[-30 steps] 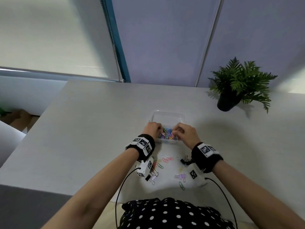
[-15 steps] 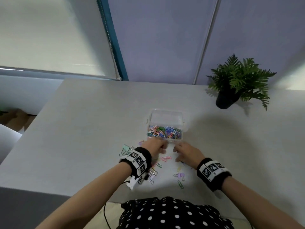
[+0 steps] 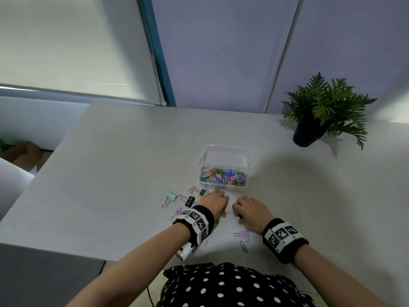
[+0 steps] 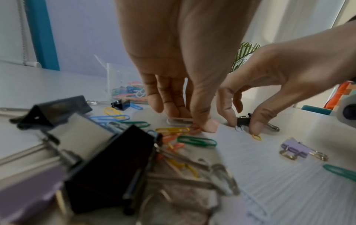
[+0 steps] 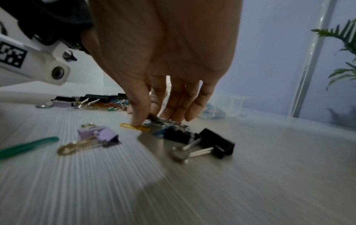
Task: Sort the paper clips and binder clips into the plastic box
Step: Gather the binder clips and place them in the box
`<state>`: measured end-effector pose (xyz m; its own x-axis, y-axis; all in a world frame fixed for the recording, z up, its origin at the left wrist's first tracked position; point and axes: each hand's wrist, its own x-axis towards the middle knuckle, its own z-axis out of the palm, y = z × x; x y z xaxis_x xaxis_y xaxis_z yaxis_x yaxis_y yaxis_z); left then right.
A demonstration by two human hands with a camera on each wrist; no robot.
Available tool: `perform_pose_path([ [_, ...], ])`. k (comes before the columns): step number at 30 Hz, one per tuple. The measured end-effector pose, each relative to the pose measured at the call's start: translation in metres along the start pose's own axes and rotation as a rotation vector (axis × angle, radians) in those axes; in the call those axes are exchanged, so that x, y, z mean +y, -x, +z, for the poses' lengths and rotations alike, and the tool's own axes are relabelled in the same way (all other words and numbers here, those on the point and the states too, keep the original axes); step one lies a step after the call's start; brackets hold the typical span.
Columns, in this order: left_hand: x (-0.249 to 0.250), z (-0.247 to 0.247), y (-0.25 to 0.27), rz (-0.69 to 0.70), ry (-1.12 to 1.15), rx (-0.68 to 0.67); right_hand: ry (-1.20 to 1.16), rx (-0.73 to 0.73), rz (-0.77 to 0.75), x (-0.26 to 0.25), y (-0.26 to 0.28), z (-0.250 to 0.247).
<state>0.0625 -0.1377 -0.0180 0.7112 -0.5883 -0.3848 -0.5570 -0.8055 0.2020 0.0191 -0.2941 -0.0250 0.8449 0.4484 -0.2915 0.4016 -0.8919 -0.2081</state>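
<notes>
Both hands are down on the tabletop (image 3: pixel 124 165) just in front of the plastic box (image 3: pixel 224 168), which sits mid-table with a pile of coloured paper clips (image 3: pixel 223 176) in its near half. Right hand (image 3: pixel 252 212) pinches a small black binder clip (image 4: pixel 243 121) between thumb and fingertips. Left hand (image 3: pixel 213 201) has its fingers pointing down, tips on a pinkish paper clip (image 4: pixel 195 127), holding nothing that I can see.

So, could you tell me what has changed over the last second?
Both hands drew back from the plastic box toward the person, down to the loose clips. The right hand now pinches a small black binder clip; the left hand touches an orange paper clip. The box and plant stayed put.
</notes>
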Motion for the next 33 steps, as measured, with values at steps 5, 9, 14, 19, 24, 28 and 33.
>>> perform_pose_path([
  [5, 0.001, -0.002, 0.001, -0.012, 0.006, -0.026, -0.03, 0.001, -0.009, 0.009, 0.009, -0.001],
  [9, 0.002, -0.001, 0.004, 0.049, -0.084, -0.004, -0.011, 0.04, -0.052, 0.014, 0.011, 0.0],
  [14, 0.001, -0.003, 0.008, 0.05, -0.058, 0.011, 0.024, -0.068, -0.028, 0.01, 0.01, -0.001],
  [19, -0.009, -0.011, 0.007, -0.07, 0.22, 0.016, 0.046, -0.051, -0.072, 0.007, 0.009, 0.0],
  [24, -0.023, -0.027, -0.001, -0.137, 0.444, 0.016, 0.083, -0.056, -0.12, 0.01, 0.01, 0.01],
  [28, -0.033, -0.04, -0.007, -0.13, 0.455, 0.04, -0.006, 0.103, -0.12, 0.005, 0.014, 0.001],
  [33, -0.039, -0.069, -0.012, -0.143, 0.498, 0.151, -0.816, 0.328, 0.225, 0.017, 0.003, -0.03],
])
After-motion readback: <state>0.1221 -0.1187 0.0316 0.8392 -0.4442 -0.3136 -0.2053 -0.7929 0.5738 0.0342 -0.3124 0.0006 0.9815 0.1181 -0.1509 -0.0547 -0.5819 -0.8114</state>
